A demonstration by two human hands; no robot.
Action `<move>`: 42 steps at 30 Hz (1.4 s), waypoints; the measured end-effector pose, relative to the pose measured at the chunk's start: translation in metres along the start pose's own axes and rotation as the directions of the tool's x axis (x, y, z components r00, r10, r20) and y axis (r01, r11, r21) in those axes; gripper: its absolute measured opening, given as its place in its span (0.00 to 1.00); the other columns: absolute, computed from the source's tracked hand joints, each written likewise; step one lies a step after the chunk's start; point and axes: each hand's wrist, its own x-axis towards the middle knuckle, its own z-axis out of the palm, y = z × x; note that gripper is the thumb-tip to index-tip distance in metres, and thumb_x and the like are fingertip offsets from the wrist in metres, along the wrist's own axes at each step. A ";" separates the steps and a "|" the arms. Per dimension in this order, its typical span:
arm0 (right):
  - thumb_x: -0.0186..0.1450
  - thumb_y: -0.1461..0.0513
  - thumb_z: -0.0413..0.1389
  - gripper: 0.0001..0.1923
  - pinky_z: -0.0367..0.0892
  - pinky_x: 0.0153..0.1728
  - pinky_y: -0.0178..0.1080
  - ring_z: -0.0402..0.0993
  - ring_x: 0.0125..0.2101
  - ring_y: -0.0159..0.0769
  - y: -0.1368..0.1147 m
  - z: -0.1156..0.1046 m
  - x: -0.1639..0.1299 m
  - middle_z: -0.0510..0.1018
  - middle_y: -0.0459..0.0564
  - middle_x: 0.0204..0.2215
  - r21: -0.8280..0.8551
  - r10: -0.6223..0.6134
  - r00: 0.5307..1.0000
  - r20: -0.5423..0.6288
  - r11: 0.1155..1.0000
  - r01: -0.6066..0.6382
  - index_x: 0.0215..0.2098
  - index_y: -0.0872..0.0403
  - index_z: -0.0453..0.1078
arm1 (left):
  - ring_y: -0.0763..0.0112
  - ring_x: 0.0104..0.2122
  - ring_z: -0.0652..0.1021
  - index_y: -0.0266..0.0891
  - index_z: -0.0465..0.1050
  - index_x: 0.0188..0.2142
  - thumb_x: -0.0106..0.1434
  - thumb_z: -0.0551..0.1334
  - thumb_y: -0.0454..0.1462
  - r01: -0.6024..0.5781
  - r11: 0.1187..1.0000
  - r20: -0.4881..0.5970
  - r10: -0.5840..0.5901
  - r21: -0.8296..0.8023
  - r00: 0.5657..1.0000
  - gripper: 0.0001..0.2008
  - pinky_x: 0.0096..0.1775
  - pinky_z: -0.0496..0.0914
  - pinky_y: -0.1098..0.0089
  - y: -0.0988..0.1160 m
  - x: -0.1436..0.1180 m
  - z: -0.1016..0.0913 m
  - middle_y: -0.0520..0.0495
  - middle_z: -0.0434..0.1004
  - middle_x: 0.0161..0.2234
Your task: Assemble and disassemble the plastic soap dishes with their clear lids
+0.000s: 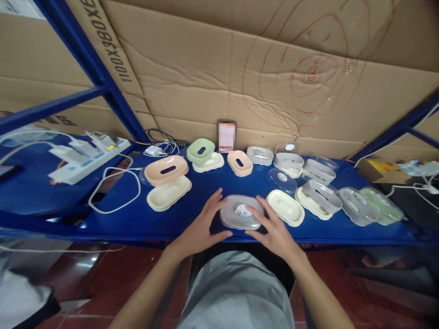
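Note:
A grey soap box with a clear lid [241,212] lies near the front edge of the blue shelf [137,219]. My left hand [202,225] grips its left side with spread fingers. My right hand [272,228] holds its right side, fingers resting on the lid. Just right of it sits a cream tray [285,207]. To the left, a peach insert [166,170] rests tilted on a cream base [168,193].
More soap box parts lie along the shelf: a green insert [200,150], a peach insert [240,163], grey trays [320,192], clear lids [356,205]. A power strip [89,156] with white cables sits at left. Cardboard backs the shelf; a small phone [227,136] leans on it.

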 end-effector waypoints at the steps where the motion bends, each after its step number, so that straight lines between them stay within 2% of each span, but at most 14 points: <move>1: 0.72 0.56 0.65 0.39 0.71 0.67 0.57 0.63 0.73 0.55 -0.001 -0.008 -0.007 0.55 0.56 0.78 -0.044 0.000 0.998 -0.068 0.999 -0.003 0.77 0.37 0.57 | 0.43 0.77 0.56 0.50 0.52 0.76 0.69 0.72 0.44 0.010 1.000 -0.010 -0.010 -0.014 1.000 0.43 0.70 0.64 0.39 0.000 -0.001 0.000 0.32 0.45 0.79; 4: 0.69 0.54 0.68 0.41 0.72 0.65 0.62 0.68 0.69 0.61 0.015 -0.054 -0.043 0.63 0.59 0.74 -0.245 0.035 0.932 -0.360 0.961 -0.131 0.77 0.38 0.59 | 0.45 0.77 0.57 0.52 0.50 0.76 0.73 0.68 0.45 0.048 0.998 -0.005 -0.049 -0.041 0.999 0.39 0.70 0.66 0.41 0.000 -0.002 0.000 0.34 0.44 0.79; 8: 0.61 0.46 0.74 0.47 0.67 0.66 0.57 0.70 0.67 0.64 0.090 -0.156 -0.102 0.72 0.69 0.66 -0.415 0.089 0.674 -0.733 0.727 -0.547 0.73 0.51 0.68 | 0.47 0.75 0.62 0.53 0.53 0.75 0.75 0.65 0.45 0.094 0.995 0.033 -0.094 -0.013 0.995 0.35 0.70 0.67 0.44 0.001 0.000 0.001 0.36 0.50 0.77; 11: 0.60 0.34 0.66 0.49 0.67 0.60 0.59 0.70 0.64 0.64 0.165 -0.227 -0.118 0.73 0.71 0.63 -0.309 0.264 0.527 -0.808 0.571 -0.760 0.69 0.54 0.74 | 0.49 0.74 0.64 0.54 0.55 0.74 0.76 0.64 0.45 0.112 0.994 0.051 -0.112 0.013 0.992 0.32 0.70 0.67 0.46 0.001 0.003 0.002 0.39 0.52 0.77; 13: 0.61 0.36 0.67 0.47 0.67 0.55 0.57 0.71 0.61 0.60 0.208 -0.258 -0.106 0.72 0.71 0.62 -0.301 0.407 0.499 -0.765 0.458 -0.836 0.67 0.54 0.75 | 0.50 0.74 0.65 0.55 0.56 0.74 0.76 0.63 0.45 0.119 0.992 0.065 -0.121 0.030 0.991 0.31 0.70 0.67 0.47 0.001 0.004 0.003 0.40 0.52 0.77; 17: 0.61 0.43 0.71 0.44 0.60 0.43 0.52 0.72 0.50 0.52 0.268 -0.279 -0.051 0.74 0.78 0.57 -0.320 0.677 0.424 -0.602 0.282 -0.905 0.67 0.60 0.74 | 0.52 0.72 0.67 0.55 0.60 0.72 0.77 0.61 0.45 0.123 0.991 0.057 -0.126 0.053 0.990 0.27 0.70 0.68 0.49 0.000 0.004 0.005 0.42 0.54 0.76; 20: 0.62 0.38 0.66 0.42 0.56 0.38 0.52 0.73 0.41 0.50 0.290 -0.269 -0.015 0.77 0.81 0.49 -0.277 0.765 0.341 -0.546 0.219 -0.936 0.57 0.64 0.80 | 0.53 0.71 0.69 0.53 0.63 0.71 0.77 0.61 0.44 0.114 0.991 0.043 -0.118 0.076 0.992 0.25 0.69 0.69 0.49 -0.001 0.004 0.005 0.41 0.57 0.75; 22: 0.60 0.36 0.66 0.43 0.55 0.37 0.53 0.74 0.39 0.52 0.298 -0.259 -0.001 0.78 0.83 0.46 -0.263 0.777 0.318 -0.543 0.203 -0.943 0.51 0.66 0.82 | 0.53 0.71 0.70 0.52 0.64 0.70 0.77 0.61 0.43 0.109 0.989 0.045 -0.113 0.098 0.993 0.24 0.68 0.70 0.50 -0.002 0.003 0.006 0.41 0.59 0.74; 29: 0.64 0.32 0.56 0.44 0.55 0.36 0.57 0.79 0.42 0.59 0.289 -0.246 0.022 0.80 0.84 0.40 -0.303 0.738 0.402 -0.542 0.275 -0.912 0.34 0.68 0.83 | 0.53 0.68 0.73 0.50 0.73 0.65 0.78 0.60 0.42 0.045 0.972 0.051 -0.058 0.229 0.997 0.18 0.66 0.73 0.48 -0.007 0.000 0.013 0.42 0.66 0.71; 32: 0.69 0.36 0.55 0.43 0.57 0.39 0.59 0.80 0.47 0.65 0.253 -0.230 0.019 0.80 0.86 0.43 -0.356 0.664 0.498 -0.557 0.351 -0.866 0.44 0.71 0.83 | 0.53 0.67 0.74 0.49 0.74 0.63 0.78 0.60 0.42 0.014 0.960 0.057 -0.031 0.279 0.998 0.17 0.66 0.73 0.47 -0.008 -0.001 0.016 0.42 0.68 0.70; 34: 0.75 0.40 0.52 0.37 0.61 0.42 0.56 0.80 0.50 0.61 0.214 -0.200 0.006 0.81 0.81 0.49 -0.402 0.586 0.616 -0.526 0.467 -0.788 0.53 0.67 0.81 | 0.53 0.66 0.75 0.48 0.75 0.63 0.78 0.60 0.42 0.005 0.955 0.057 -0.023 0.297 0.998 0.16 0.65 0.74 0.47 -0.008 0.000 0.016 0.41 0.70 0.69; 36: 0.78 0.44 0.49 0.32 0.67 0.44 0.50 0.81 0.48 0.53 0.165 -0.158 -0.013 0.84 0.71 0.49 -0.433 0.466 0.791 -0.396 0.665 -0.608 0.53 0.62 0.81 | 0.53 0.66 0.75 0.47 0.75 0.62 0.78 0.60 0.42 -0.003 0.951 0.055 -0.015 0.309 0.998 0.16 0.65 0.74 0.48 -0.007 0.000 0.016 0.41 0.70 0.68; 39: 0.78 0.47 0.54 0.21 0.69 0.52 0.49 0.82 0.48 0.48 0.090 -0.089 -0.036 0.86 0.58 0.48 -0.455 0.273 0.944 -0.183 0.828 -0.327 0.50 0.52 0.82 | 0.54 0.65 0.76 0.47 0.73 0.65 0.78 0.60 0.41 -0.022 0.949 0.044 0.009 0.315 0.999 0.18 0.66 0.74 0.49 -0.005 0.000 0.016 0.42 0.70 0.68; 42: 0.79 0.54 0.55 0.16 0.70 0.55 0.51 0.81 0.54 0.48 0.037 -0.042 -0.038 0.83 0.56 0.57 -0.399 0.106 0.994 -0.038 0.910 -0.112 0.57 0.49 0.80 | 0.55 0.66 0.75 0.49 0.70 0.68 0.78 0.60 0.41 -0.056 0.947 0.043 0.045 0.315 0.998 0.21 0.66 0.73 0.50 -0.003 -0.001 0.016 0.42 0.70 0.69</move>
